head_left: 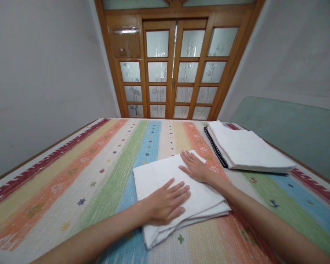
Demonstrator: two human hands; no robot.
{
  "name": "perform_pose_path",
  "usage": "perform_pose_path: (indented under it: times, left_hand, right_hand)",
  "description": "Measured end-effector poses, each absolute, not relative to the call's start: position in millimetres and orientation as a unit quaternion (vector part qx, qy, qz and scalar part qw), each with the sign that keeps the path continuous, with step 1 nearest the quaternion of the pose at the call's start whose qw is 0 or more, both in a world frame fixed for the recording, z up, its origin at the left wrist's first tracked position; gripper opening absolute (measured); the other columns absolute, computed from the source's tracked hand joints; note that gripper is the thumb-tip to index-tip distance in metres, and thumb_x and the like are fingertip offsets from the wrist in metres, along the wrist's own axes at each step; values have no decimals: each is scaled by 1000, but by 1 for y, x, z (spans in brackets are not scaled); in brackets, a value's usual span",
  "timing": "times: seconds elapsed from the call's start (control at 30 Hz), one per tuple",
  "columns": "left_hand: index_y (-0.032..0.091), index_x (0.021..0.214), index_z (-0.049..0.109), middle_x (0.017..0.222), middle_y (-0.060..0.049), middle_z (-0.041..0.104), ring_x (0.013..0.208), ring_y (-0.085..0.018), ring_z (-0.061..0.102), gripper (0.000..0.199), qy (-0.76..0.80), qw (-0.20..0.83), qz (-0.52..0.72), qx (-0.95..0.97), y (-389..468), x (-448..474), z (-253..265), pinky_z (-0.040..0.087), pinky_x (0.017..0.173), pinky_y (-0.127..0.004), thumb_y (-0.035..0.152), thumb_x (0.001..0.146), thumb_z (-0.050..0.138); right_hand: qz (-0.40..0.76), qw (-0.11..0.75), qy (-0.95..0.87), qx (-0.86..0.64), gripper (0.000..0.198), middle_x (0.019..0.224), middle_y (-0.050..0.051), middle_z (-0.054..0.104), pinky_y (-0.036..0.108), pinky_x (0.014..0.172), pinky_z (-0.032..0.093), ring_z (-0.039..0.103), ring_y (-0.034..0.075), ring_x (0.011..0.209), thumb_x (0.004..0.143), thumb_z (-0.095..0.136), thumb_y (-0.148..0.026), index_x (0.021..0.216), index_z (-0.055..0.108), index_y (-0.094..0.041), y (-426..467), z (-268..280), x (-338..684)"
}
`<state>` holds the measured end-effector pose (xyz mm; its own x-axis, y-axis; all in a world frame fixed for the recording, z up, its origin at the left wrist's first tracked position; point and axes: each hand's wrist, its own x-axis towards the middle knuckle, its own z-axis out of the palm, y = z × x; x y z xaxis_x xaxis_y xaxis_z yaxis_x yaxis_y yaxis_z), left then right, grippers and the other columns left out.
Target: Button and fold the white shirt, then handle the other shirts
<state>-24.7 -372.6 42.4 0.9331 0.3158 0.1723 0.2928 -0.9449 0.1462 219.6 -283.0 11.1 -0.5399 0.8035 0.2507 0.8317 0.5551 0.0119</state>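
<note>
A folded white cloth (pixel 159 176) lies flat in front of me, its layers showing along the near edge. My left hand (pixel 166 203) rests palm down on its near left part, with the fingers spread. Farther off, my right hand (pixel 194 167) presses flat on the cloth close to its far right corner, fingers stretched out. Neither hand grips anything. What kind of cloth item this is, I cannot tell from its folded shape.
A stack of folded white cloths (pixel 247 146) with a black layer beneath sits at the right. Under everything is a striped, patterned tablecloth (pixel 99 183). Beyond the table stand wooden doors with glass panes (pixel 172 69). A pale green panel (pixel 286 121) leans along the right wall.
</note>
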Motion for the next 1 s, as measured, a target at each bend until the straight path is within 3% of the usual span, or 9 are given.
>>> perform_pose_path:
  times: [0.23, 0.33, 0.43, 0.57, 0.67, 0.8, 1.0]
  left_hand:
    - [15, 145, 27, 150, -10, 32, 140, -23, 26, 57, 224, 54, 100, 968, -394, 18, 37, 15, 115, -44, 44, 97, 17]
    - [15, 145, 28, 148, -11, 36, 138, -23, 30, 63, 238, 42, 94, 966, -375, 20, 34, 18, 114, -43, 53, 95, 19]
    - [14, 141, 36, 144, -13, 41, 137, -22, 31, 59, 276, 17, 98, 956, -340, 13, 30, 18, 114, -41, 49, 96, 19]
    - [10, 141, 34, 149, -13, 32, 140, -20, 25, 56, 307, -15, 83, 948, -299, 4, 26, 17, 114, -38, 41, 97, 20]
    - [9, 143, 30, 150, -14, 29, 141, -19, 22, 59, 312, -27, 66, 947, -285, 2, 25, 14, 115, -37, 43, 97, 17]
    - [8, 143, 30, 151, -14, 26, 141, -20, 21, 61, 333, -29, 54, 941, -278, -3, 25, 14, 115, -38, 44, 97, 14]
    - [5, 141, 33, 149, -17, 30, 141, -23, 22, 61, 416, -53, 78, 904, -278, -18, 18, 17, 115, -40, 43, 97, 15]
  right_hand:
    - [116, 42, -896, -426, 72, 150, 14, 25, 53, 114, 14, 15, 31, 140, 95, 20, -60, 145, 31, -10, -281, 43, 210]
    - [227, 84, -862, -445, 68, 150, 9, 28, 48, 115, 17, 21, 24, 139, 96, 13, -59, 144, 34, -17, -300, 52, 209]
    - [289, 142, -825, -464, 65, 150, 8, 28, 46, 114, 24, 26, 20, 138, 97, 7, -55, 147, 29, -18, -333, 49, 204]
    - [237, 118, -843, -468, 72, 153, 14, 14, 47, 115, 18, 11, 25, 141, 95, 29, -59, 149, 19, -12, -378, 38, 194]
    - [157, 97, -869, -460, 66, 153, 16, 12, 49, 115, 14, 5, 26, 141, 97, 31, -51, 148, 23, -10, -394, 32, 188]
    - [91, 103, -881, -453, 52, 152, 12, 20, 50, 114, 18, 11, 26, 141, 100, 29, -42, 143, 36, -15, -385, 29, 187]
    - [72, 94, -915, -387, 46, 152, 3, 24, 48, 115, 18, 15, 21, 141, 101, 24, -38, 145, 32, -25, -341, 29, 201]
